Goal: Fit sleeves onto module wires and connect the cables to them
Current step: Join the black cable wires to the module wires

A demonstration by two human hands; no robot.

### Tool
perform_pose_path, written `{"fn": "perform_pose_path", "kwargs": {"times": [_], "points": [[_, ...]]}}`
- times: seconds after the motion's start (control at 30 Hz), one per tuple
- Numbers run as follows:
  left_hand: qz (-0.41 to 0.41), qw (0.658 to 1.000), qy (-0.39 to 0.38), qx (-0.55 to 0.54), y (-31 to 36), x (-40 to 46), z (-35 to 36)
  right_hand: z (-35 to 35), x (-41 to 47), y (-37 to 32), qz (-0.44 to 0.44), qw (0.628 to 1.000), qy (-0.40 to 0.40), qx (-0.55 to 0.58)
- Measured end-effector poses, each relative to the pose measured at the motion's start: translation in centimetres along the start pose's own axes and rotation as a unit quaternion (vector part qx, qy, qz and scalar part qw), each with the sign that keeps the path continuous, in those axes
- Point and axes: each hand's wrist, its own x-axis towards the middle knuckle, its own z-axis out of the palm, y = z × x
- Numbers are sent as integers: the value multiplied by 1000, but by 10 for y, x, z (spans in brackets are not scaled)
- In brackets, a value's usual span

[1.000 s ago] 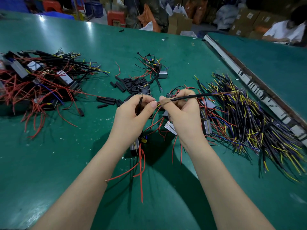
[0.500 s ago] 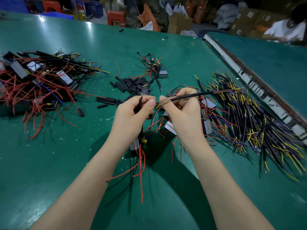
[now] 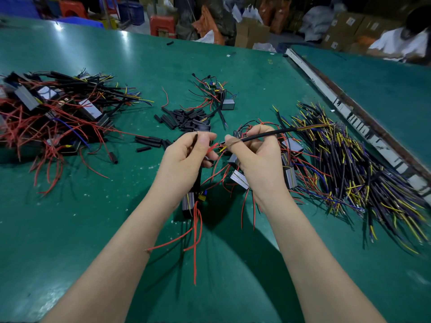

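1. Head view: I see my left hand (image 3: 186, 157) curled round a thin black wire, pinched between thumb and forefinger just above the green table (image 3: 70, 229).
2. A small grey module (image 3: 188, 202) hangs below that hand, red wires (image 3: 197, 231) trailing from it toward me.
3. My right hand (image 3: 254, 157) grips a black cable (image 3: 268, 134); its red and yellow end cores poke out by the thumb, close to the left hand's fingertips. I cannot tell whether they touch.
4. Black sleeves (image 3: 179, 117) lie scattered beyond the module.
5. A big pile of cables (image 3: 349, 164) lies right of the module; a heap of modules with red wires (image 3: 53, 117) lies far left of it.
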Motion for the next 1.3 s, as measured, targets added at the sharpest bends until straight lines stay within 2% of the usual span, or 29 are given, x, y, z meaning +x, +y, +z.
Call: {"fn": "perform_pose_path", "kwargs": {"times": [0.17, 0.5, 0.83, 1.1, 1.3], "points": [[-47, 999, 7, 27, -3, 2, -3, -2, 1, 1, 8, 1000, 3, 0], [-9, 999, 20, 46, 4, -4, 3, -1, 2, 2, -3, 1000, -6, -22], [-35, 998, 46, 26, 3, -4, 2, 0, 0, 8, -71, 994, -36, -80], [-71, 997, 36, -17, 6, -3, 1, 1, -5, 8, -149, 969, -31, -194], [-63, 997, 38, -11, 6, -4, 1, 0, -6, 10, -174, 963, -39, -204]]}}
